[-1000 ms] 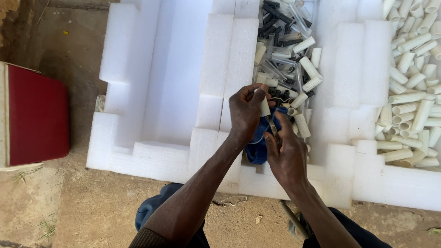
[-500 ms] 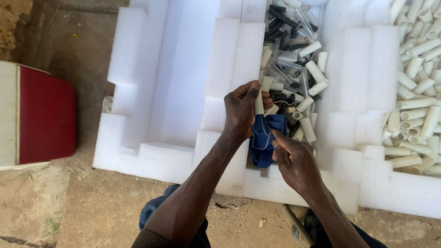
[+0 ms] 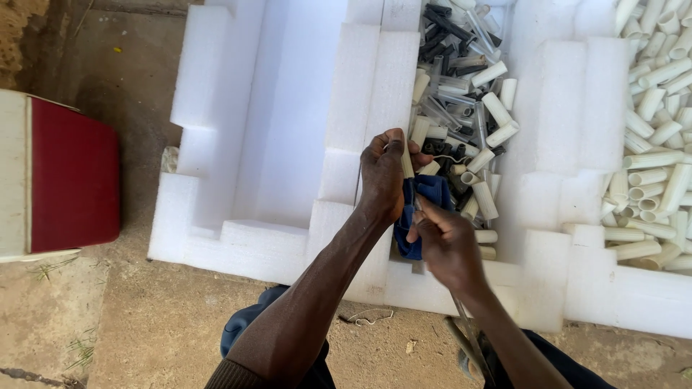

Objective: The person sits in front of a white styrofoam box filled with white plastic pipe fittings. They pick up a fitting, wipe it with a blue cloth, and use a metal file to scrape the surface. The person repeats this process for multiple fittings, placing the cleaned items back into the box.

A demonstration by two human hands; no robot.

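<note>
My left hand [image 3: 383, 176] is closed around a short cream plastic tube [image 3: 407, 160], held upright over the middle bin of a white foam tray [image 3: 288, 130]. My right hand [image 3: 443, 241] sits just below and to the right, fingers pinched on a thin tool that touches the tube's lower end. A blue cloth [image 3: 425, 209] bunches between the two hands. Under them lies a pile of cream, clear and black tubes [image 3: 461, 108].
A second bin at the right holds several cream tubes [image 3: 656, 137]. A red and white box [image 3: 61, 176] stands on the dirt ground at the left. The tray's left compartment is bare foam. My knees show at the bottom edge.
My right hand has dropped slightly and come closer under the left hand. The view has shifted, so the tray sits farther right and lower. The left hand keeps its hold on the tube.
</note>
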